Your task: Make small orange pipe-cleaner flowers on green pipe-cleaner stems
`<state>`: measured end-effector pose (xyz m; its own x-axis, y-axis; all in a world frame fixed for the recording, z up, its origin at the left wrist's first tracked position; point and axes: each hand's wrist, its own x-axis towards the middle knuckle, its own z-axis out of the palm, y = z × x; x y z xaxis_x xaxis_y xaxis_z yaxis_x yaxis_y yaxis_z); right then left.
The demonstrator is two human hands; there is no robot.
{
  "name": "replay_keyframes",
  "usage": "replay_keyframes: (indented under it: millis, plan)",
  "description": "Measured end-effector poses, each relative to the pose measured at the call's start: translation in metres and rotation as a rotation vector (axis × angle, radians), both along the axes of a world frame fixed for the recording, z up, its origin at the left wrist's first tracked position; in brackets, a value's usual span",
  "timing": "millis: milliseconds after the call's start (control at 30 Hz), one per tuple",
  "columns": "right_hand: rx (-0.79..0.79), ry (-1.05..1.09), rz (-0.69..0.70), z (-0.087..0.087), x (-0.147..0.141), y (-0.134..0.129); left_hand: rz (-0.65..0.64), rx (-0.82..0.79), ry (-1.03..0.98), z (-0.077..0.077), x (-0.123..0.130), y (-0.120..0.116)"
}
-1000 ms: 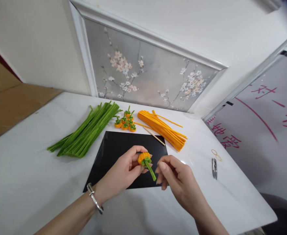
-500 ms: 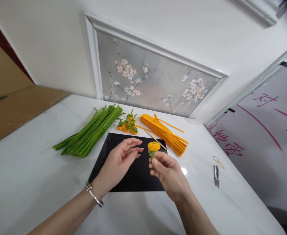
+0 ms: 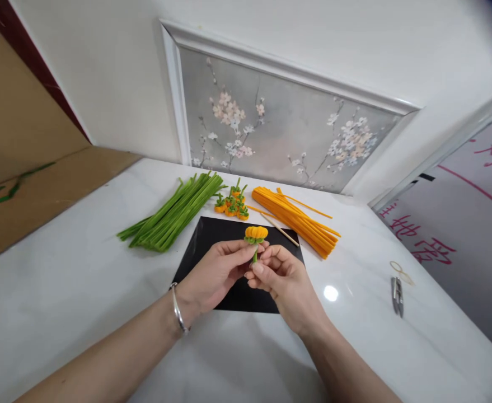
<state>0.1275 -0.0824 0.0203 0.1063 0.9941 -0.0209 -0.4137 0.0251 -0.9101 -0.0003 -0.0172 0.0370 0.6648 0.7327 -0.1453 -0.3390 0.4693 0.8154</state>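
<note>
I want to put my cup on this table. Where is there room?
Bare tabletop lies left of the black sheet, below the green sticks. Another bare patch lies between the orange sticks and the snips. It is crowded by the wall, around the small pumpkins, and where both hands hold a pumpkin.

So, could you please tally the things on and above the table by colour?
Orange and green: 2, the flower held by the left hand and right hand, and the flower cluster
Green: 1, stem bundle
Orange: 1, stem bundle
Black: 1, mat
Silver: 1, snips
Total: 6
</note>
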Motion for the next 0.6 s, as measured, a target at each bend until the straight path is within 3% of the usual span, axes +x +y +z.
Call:
replay_keyframes:
  millis: [167, 267, 367, 600]
  plan:
    - [0.395, -0.733, -0.400, 0.005, 0.010, -0.007, -0.061, -0.110, -0.095, 0.001, 0.003, -0.005]
    - [0.587, -0.993, -0.578, 0.010, 0.016, -0.007, -0.145, -0.153, -0.105, 0.003, 0.004, -0.010]
    - [0.675, -1.070, -0.645, 0.012, 0.018, -0.007, -0.213, -0.171, -0.136, 0.006, 0.005, -0.016]
    - [0.701, -1.066, -0.632, 0.012, 0.018, -0.011, -0.273, -0.182, -0.196, 0.008, 0.007, -0.022]
